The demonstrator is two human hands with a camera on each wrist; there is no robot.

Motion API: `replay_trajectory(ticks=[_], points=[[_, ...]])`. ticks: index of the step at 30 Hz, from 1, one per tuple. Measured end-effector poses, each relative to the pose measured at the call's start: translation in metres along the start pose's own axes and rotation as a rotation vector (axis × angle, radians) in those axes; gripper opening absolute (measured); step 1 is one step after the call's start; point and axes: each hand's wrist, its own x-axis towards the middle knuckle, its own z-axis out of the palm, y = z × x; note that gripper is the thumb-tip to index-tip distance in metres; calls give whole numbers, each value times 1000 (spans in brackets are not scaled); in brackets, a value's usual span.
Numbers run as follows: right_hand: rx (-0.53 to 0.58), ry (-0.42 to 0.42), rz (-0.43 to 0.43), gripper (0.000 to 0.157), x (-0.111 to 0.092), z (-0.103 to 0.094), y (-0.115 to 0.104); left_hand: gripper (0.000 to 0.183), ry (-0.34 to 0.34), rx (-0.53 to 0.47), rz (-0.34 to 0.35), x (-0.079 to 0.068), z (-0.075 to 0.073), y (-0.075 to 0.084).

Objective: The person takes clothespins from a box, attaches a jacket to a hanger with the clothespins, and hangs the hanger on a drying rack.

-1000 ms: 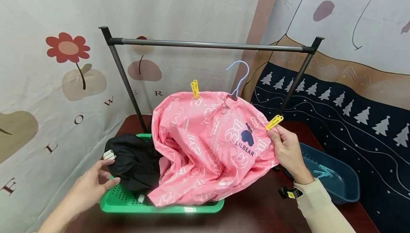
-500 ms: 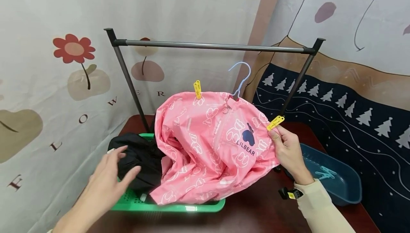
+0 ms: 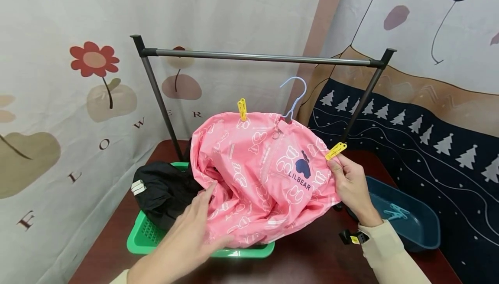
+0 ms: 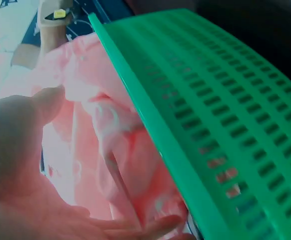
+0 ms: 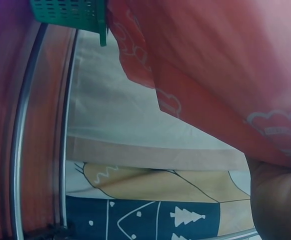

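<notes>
A pink jacket [image 3: 280, 154] printed with white outlines hangs on a light blue hanger [image 3: 300, 97], its lower part bunched over the green basket [image 3: 134, 246]. One yellow clothespin [image 3: 242, 109] is clipped near the left shoulder, and a second yellow clothespin [image 3: 336, 151] at the right shoulder. My right hand [image 3: 352, 184] pinches the fabric just below that second clothespin. Fingers spread, my left hand [image 3: 187, 232] overlaps the jacket's lower left in the head view. The left wrist view has this hand's thumb and fingers apart beside the jacket folds [image 4: 120, 145] and basket wall [image 4: 225, 100].
A metal clothes rack [image 3: 253, 56] stands behind on the dark red table [image 3: 105, 253]. Black clothing [image 3: 167, 193] with a white tag lies in the basket's left side. At the right, a dark blue basin [image 3: 425, 208] holds light blue clothespins [image 3: 396, 211].
My left hand has left the black clothing's white tag and moved right to the lower part of the pink jacket. The right hand keeps its hold at the shoulder.
</notes>
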Motion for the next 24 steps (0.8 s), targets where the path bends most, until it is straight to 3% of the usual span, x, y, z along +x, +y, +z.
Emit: replay_trajectory(ticks=[11, 17, 20, 24], points=[[-18, 22, 8, 22, -1, 1, -2, 133, -49, 59, -19, 8, 19, 31], [-12, 21, 7, 23, -1, 1, -2, 128, -36, 134, 60, 11, 26, 41], [-5, 22, 10, 23, -1, 2, -2, 116, -12, 197, 105, 14, 29, 44], [-8, 19, 18, 24, -2, 3, -1, 109, -41, 261, 111, 20, 32, 48]])
